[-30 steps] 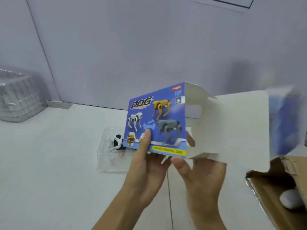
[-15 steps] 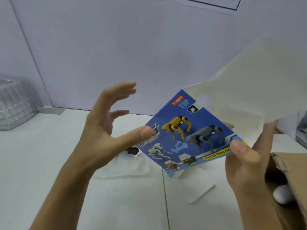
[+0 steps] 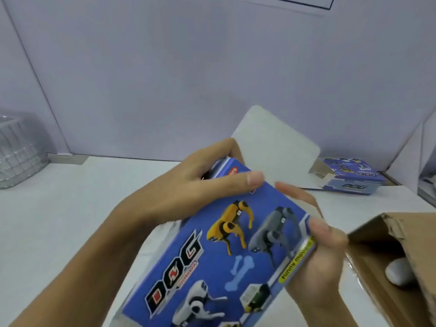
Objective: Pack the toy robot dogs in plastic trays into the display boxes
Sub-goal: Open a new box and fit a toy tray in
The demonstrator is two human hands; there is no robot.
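Note:
A blue display box point(image 3: 212, 260) printed with "DOG" and yellow, grey and white robot dogs fills the middle, tilted with its far end up. My left hand point(image 3: 184, 192) grips its upper left end, thumb across the printed face. My right hand point(image 3: 316, 251) holds the right long edge, thumb on top and fingers underneath. A white flap point(image 3: 276, 140) stands open at the far end. The clear plastic tray with the toy dog is hidden behind the box and my hands.
A second blue display box point(image 3: 351, 177) lies at the back right with a flap open. An open brown carton point(image 3: 396, 263) holding a white rounded object point(image 3: 398, 271) stands at the right edge. A clear ribbed plastic container point(image 3: 18, 152) sits at the far left on the white table point(image 3: 59, 220).
My left hand, free and spread half a second ago, now grips the box's far end. The box has come closer and turned lengthwise, and now hides the tray.

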